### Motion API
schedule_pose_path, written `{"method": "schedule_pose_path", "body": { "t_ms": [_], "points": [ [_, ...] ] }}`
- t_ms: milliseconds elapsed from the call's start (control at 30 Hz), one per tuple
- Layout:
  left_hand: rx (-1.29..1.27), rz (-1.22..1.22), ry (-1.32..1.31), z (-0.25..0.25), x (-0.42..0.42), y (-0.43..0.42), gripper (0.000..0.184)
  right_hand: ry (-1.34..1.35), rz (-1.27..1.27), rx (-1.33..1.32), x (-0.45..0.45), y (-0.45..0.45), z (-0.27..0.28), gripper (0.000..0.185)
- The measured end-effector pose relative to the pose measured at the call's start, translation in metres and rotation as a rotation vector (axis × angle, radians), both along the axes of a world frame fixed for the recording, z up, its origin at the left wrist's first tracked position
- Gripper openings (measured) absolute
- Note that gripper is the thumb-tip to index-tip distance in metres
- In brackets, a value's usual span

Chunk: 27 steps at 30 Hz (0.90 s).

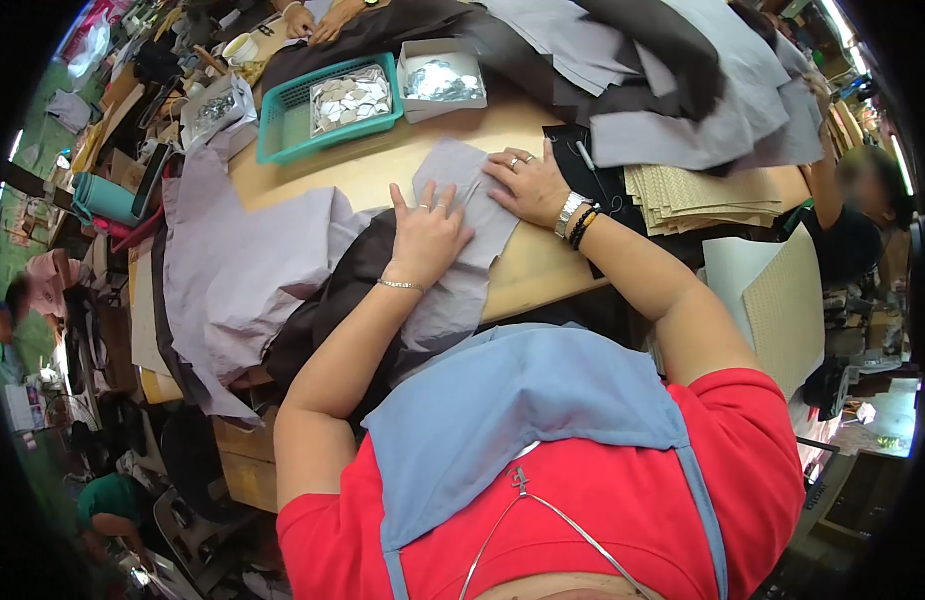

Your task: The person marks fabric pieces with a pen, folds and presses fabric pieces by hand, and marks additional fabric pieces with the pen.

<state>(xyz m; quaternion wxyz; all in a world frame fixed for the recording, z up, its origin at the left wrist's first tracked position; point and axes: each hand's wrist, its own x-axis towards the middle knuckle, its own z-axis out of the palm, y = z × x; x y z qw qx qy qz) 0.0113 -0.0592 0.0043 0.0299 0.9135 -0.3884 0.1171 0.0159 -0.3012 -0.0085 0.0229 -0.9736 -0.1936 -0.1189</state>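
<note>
My left hand lies on a grey-lilac cloth piece at the middle of the wooden table, its fingers spread. My right hand rests flat at the right edge of the same piece, with its fingers slightly apart. Neither hand grips anything that I can see. Dark brown cloth lies under and beside my left wrist. A larger lilac cloth spreads to the left. Right of my right hand lies a black piece with a white pen-like item.
A teal basket and a white box hold small pieces. Stacked patterned sheets lie to the right. Grey and dark cloth covers the far right. Another person's hands are at the far edge; a co-worker is at right.
</note>
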Motion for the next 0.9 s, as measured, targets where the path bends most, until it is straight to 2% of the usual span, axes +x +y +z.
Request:
{"method": "schedule_pose_path", "body": {
  "t_ms": [167, 267, 367, 500, 667, 900],
  "points": [
    [-0.023, 0.015, -0.007, -0.001, -0.012, 0.007, 0.040, 0.048, -0.161, -0.015, 0.000, 0.001, 0.007, 0.056],
    [-0.018, 0.039, -0.003, -0.004, -0.016, 0.009, 0.041, -0.058, -0.187, -0.018, 0.000, 0.000, 0.001, 0.052],
    [-0.054, 0.058, 0.002, -0.010, -0.018, 0.010, 0.042, -0.001, 0.072, 0.065, -0.006, -0.001, 0.004, 0.046],
    [-0.077, 0.071, 0.023, -0.007, -0.021, 0.011, 0.043, 0.089, 0.136, 0.234, -0.018, 0.011, -0.005, 0.040],
    [-0.100, 0.071, 0.028, -0.008, -0.021, 0.011, 0.043, 0.083, 0.142, 0.175, -0.018, 0.014, 0.004, 0.039],
    [-0.102, 0.081, 0.007, -0.011, -0.023, 0.013, 0.040, 0.072, 0.314, 0.079, -0.016, 0.023, 0.004, 0.041]
  ]
}}
